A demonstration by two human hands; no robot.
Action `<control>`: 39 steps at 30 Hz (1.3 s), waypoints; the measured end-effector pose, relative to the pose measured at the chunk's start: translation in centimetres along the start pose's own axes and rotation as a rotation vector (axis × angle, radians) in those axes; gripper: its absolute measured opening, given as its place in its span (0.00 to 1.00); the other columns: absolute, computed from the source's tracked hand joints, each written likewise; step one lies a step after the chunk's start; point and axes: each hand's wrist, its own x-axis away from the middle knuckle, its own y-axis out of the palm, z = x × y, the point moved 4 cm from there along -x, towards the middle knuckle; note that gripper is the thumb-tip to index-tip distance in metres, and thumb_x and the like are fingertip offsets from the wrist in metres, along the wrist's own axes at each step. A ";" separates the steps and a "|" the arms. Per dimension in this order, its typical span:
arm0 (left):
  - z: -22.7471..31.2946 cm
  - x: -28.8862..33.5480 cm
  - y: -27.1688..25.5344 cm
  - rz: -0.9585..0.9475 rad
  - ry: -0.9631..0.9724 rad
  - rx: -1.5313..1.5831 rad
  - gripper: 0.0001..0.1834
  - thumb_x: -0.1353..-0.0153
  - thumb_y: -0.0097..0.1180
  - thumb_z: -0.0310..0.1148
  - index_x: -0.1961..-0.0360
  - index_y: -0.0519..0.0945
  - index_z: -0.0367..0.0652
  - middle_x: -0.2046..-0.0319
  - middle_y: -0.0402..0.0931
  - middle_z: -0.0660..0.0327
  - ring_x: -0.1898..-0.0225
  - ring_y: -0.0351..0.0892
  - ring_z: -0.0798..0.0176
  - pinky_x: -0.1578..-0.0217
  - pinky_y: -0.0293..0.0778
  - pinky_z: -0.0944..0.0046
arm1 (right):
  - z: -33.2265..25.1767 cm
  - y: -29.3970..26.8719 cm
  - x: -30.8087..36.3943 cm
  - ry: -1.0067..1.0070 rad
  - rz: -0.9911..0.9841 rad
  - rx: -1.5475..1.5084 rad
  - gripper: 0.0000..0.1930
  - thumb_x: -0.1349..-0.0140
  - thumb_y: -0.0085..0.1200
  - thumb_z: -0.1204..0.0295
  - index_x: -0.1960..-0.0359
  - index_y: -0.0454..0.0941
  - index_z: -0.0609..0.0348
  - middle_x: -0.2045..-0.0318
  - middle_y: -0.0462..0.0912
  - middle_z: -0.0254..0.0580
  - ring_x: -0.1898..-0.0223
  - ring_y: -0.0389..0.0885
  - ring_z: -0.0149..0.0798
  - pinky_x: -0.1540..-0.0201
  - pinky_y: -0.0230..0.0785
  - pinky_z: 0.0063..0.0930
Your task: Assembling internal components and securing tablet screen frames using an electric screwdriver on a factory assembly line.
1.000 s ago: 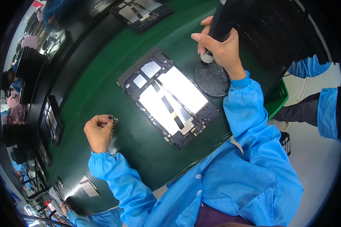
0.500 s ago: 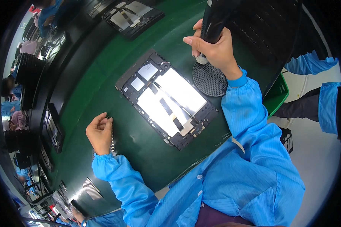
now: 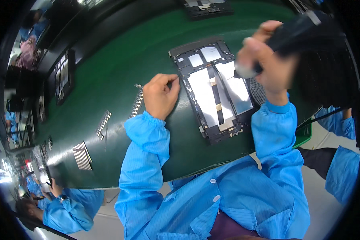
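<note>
An opened tablet (image 3: 202,84), with silvery battery panels and dark ribbon cables, lies on the green table in front of me. My left hand (image 3: 160,95) is closed at its left edge, thumb and forefinger pinched together. Whatever those fingertips may hold is too small to make out. Above the tablet's right side, my right hand (image 3: 274,66) grips a black handheld tool (image 3: 304,34), both blurred by motion. A pale rounded tip (image 3: 246,71) shows below the fingers. Partly behind the right forearm is a round black perforated disc (image 3: 257,91).
Left of my left hand lie a strip of small parts (image 3: 137,103), a second strip (image 3: 103,125) and a striped flat piece (image 3: 82,156). More opened tablets (image 3: 63,78) rest farther off. Co-workers (image 3: 74,208) sit at both sides; a green bin (image 3: 304,137) stands at right.
My left hand has moved right, up to the tablet's edge. The right hand has lifted the black tool off the perforated disc and swung it over the tablet. The whole view has shifted.
</note>
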 end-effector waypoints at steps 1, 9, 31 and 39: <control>-0.8 -0.1 -0.5 0.022 -0.017 -0.004 0.05 0.53 0.62 0.23 0.72 0.82 0.37 0.80 0.76 0.61 0.82 0.69 0.75 0.80 0.65 0.73 | 0.6 2.0 -0.2 0.016 -0.050 0.011 0.16 0.46 0.56 0.79 0.57 0.65 0.65 0.83 0.73 0.37 0.83 0.74 0.31 0.77 0.70 0.26; -5.7 -1.1 -3.8 0.306 -0.141 0.005 0.06 0.50 0.62 0.25 0.69 0.82 0.37 0.77 0.78 0.61 0.80 0.72 0.75 0.77 0.68 0.74 | 6.0 9.3 -0.4 0.149 -0.230 0.011 0.17 0.50 0.61 0.82 0.60 0.68 0.67 0.83 0.76 0.38 0.84 0.75 0.29 0.79 0.68 0.21; -5.5 -1.0 -3.5 0.313 -0.141 0.174 0.06 0.42 0.52 0.20 0.65 0.80 0.34 0.70 0.80 0.58 0.71 0.81 0.68 0.71 0.74 0.73 | 7.4 9.7 0.2 0.245 -0.225 -0.028 0.16 0.53 0.64 0.80 0.65 0.70 0.66 0.84 0.77 0.35 0.85 0.74 0.26 0.82 0.63 0.17; -5.6 -1.0 -3.7 0.368 0.036 0.069 0.08 0.47 0.50 0.16 0.69 0.79 0.35 0.67 0.80 0.52 0.70 0.82 0.56 0.67 0.77 0.66 | 6.7 10.7 1.7 0.176 -0.191 0.071 0.14 0.50 0.61 0.84 0.65 0.70 0.65 0.82 0.76 0.36 0.83 0.74 0.27 0.81 0.67 0.19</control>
